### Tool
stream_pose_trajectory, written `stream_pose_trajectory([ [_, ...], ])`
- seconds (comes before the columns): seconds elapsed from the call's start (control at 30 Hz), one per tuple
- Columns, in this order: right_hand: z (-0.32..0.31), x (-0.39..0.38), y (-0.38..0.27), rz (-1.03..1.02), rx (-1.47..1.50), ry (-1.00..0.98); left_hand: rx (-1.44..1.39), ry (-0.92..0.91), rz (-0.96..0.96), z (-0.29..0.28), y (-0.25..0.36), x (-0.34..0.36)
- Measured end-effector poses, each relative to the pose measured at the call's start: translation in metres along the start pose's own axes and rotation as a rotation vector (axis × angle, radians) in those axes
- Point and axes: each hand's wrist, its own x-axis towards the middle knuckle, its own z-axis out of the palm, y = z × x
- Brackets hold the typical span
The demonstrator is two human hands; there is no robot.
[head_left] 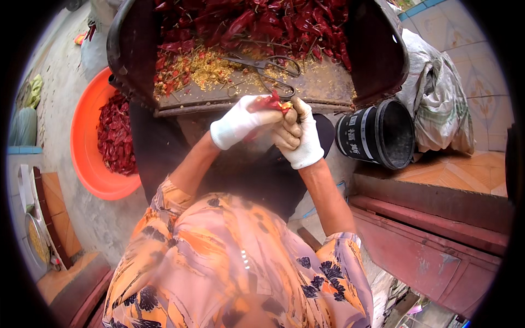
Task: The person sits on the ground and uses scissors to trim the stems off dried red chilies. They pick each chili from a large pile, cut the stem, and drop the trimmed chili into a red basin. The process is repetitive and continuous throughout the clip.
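Note:
My left hand (pixel 238 121), in a white glove, grips a dried red chili pepper (pixel 272 102) with yellow seeds showing at its torn end. My right hand (pixel 295 134), in a stained white glove, pinches that end, fingers curled. Both hands are just in front of a dark metal tray (pixel 394 44) holding a heap of dried red chilies (pixel 251 22), loose seeds (pixel 194 71) and black-handled scissors (pixel 261 64). The scissors lie open on the tray, just beyond my hands.
An orange basin (pixel 87 164) of red chilies stands at my left. At my right are a black bucket (pixel 394 134), a pale woven sack (pixel 437 98) on a tiled step (pixel 465 169), and a pink metal panel (pixel 415 268) below the step.

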Motion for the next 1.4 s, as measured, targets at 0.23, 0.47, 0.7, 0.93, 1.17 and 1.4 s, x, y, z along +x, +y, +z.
stream_pose_trajectory([
  [0.23,-0.005,0.002,-0.006,-0.739,-1.540,0.326,0.283,-0.082,0.184,-0.007,-0.015,0.004],
  [0.47,-0.034,-0.003,-0.060,-0.466,-1.229,0.286,-0.260,-0.127,-0.097,-0.020,0.014,-0.047],
  [0.7,-0.004,0.020,-0.121,-0.047,-1.903,0.393,-0.415,0.194,-0.085,-0.046,-0.008,-0.046],
  [0.93,-0.075,0.097,-0.206,-0.220,-2.482,1.131,-0.352,0.038,-0.007,-0.019,-0.011,-0.001],
  [1.17,-0.059,0.054,-0.130,-0.840,-1.860,0.979,-0.175,0.339,0.024,-0.016,-0.011,0.012],
  [1.4,-0.003,0.021,-0.016,-0.810,-1.847,0.422,-0.158,0.282,0.048,0.010,-0.002,0.040],
])
